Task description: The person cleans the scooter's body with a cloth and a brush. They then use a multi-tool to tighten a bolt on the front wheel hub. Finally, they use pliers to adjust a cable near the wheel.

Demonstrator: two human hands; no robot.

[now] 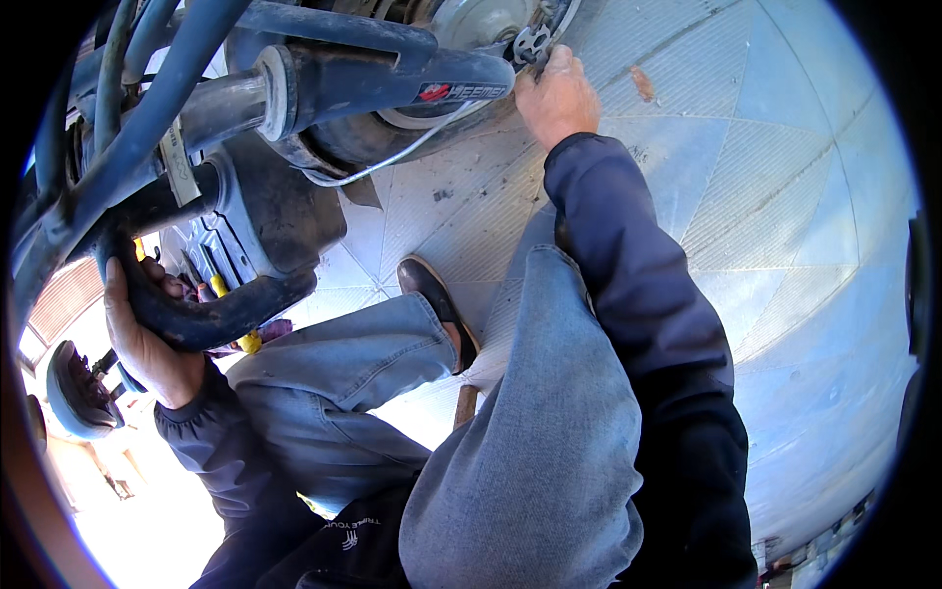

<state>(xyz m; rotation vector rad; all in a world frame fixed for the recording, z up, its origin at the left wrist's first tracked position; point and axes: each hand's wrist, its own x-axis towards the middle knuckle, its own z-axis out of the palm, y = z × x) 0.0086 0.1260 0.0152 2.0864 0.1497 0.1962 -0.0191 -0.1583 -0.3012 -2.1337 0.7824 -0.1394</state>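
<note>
My left hand [152, 339] is wrapped round a thick, curved black tube [211, 319] on the vehicle at the left, its fingertips showing beyond the tube. At the top, my right hand [561, 98] reaches to the hub of a wheel [481, 25]. Its fingers close on a notched grey metal part [532, 44] with holes, though the hand hides some of the grip. A dark blue shock absorber or fork leg [392, 88] runs toward that hub from the left. Below it hangs a light grey cable [412, 152].
Behind the black tube lie screwdrivers with yellow and red handles [218, 285]. A dark block-shaped housing [280, 211] sits beneath the fork leg. Blue-grey tubes [157, 88] cross the upper left. A rear-view mirror [83, 393] stands at far left. Patterned tiles [756, 196] cover the floor.
</note>
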